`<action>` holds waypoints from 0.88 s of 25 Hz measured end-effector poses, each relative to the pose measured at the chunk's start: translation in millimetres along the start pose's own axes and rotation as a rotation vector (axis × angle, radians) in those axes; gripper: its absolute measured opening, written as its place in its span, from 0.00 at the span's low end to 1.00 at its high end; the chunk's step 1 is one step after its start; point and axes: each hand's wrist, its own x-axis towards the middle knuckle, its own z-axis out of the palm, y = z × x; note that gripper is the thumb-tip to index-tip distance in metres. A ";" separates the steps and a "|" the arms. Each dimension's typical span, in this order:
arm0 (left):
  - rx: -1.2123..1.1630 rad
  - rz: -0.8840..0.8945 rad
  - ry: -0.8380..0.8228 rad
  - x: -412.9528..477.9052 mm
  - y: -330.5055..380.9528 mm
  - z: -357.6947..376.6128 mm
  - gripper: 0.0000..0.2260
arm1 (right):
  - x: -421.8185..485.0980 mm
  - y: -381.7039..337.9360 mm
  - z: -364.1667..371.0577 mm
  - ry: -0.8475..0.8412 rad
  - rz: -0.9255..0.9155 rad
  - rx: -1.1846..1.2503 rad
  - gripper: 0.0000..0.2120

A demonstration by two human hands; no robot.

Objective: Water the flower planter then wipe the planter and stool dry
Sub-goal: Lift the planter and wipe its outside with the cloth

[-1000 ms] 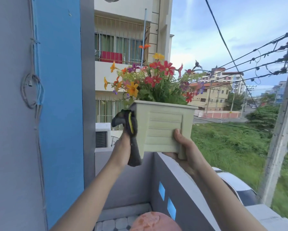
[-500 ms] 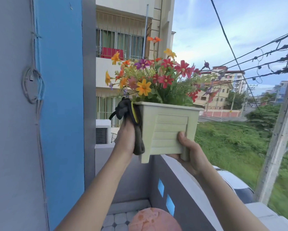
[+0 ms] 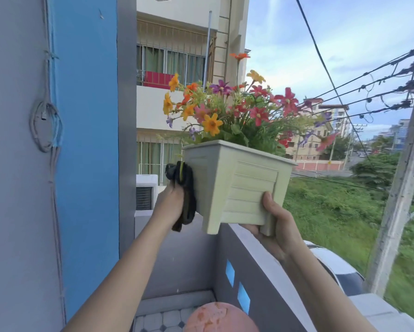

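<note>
Pale green plastic, ribbed with horizontal slats, makes up the one flower planter, which is held up in the air above the grey balcony wall, tilted a little so its near corner points down. The right hand cups it from underneath at the lower right, thumb pressed flat on the slatted front face and the other fingers hidden below, wrapped around a stubby foot. The left hand is clenched around one dark cloth, which is bunched between the palm and the planter's left side wall and pressed against it; a loose end of the cloth hangs below the fingers. Above both hands, orange, red, pink and purple flowers with green leaves rise out of the rim. Well below the hands, at the bottom edge, one round pinkish stool top shows over the tiled floor.
</note>
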 end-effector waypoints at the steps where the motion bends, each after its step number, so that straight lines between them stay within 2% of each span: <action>1: -0.049 -0.024 -0.021 0.4 2.6 -4.1 0.18 | 0.0 -2.9 0.0 0.004 0.008 0.014 0.32; 3: -0.211 -0.011 -0.071 -5.5 4.6 -9.0 0.14 | 0.4 -9.9 -2.4 0.024 0.040 0.032 0.33; 5: -0.269 0.108 -0.106 -15.9 1.5 -7.9 0.11 | 0.6 -17.4 -4.1 0.062 0.083 -0.005 0.33; 7: -0.311 0.193 -0.027 -20.8 -1.2 -5.2 0.09 | 1.2 -24.4 2.3 0.113 0.112 -0.045 0.31; 10: -0.319 0.256 0.115 -21.1 -1.0 -1.0 0.08 | 4.9 -29.1 18.8 0.275 0.076 0.005 0.22; 11: -0.327 0.277 0.143 -22.7 0.3 -0.4 0.07 | 8.0 -27.6 21.5 0.315 0.044 0.031 0.25; 14: -0.353 0.312 0.220 -28.1 0.3 0.3 0.04 | 10.4 -21.1 22.9 0.374 -0.090 0.086 0.42; 15: -0.335 0.325 0.245 -30.3 1.3 -0.1 0.03 | 10.7 -18.7 19.5 0.388 -0.120 0.052 0.42; 19: -0.159 0.429 0.301 -34.9 6.6 -1.9 0.04 | 10.3 -9.8 28.9 0.315 -0.174 -0.146 0.21; 20: -0.098 0.452 0.315 -34.3 6.2 -1.8 0.03 | 12.2 -7.3 33.2 0.261 -0.158 -0.175 0.23; 22: 0.018 0.480 0.359 -33.7 2.6 -0.2 0.12 | 12.7 -1.9 37.2 0.190 -0.139 -0.218 0.38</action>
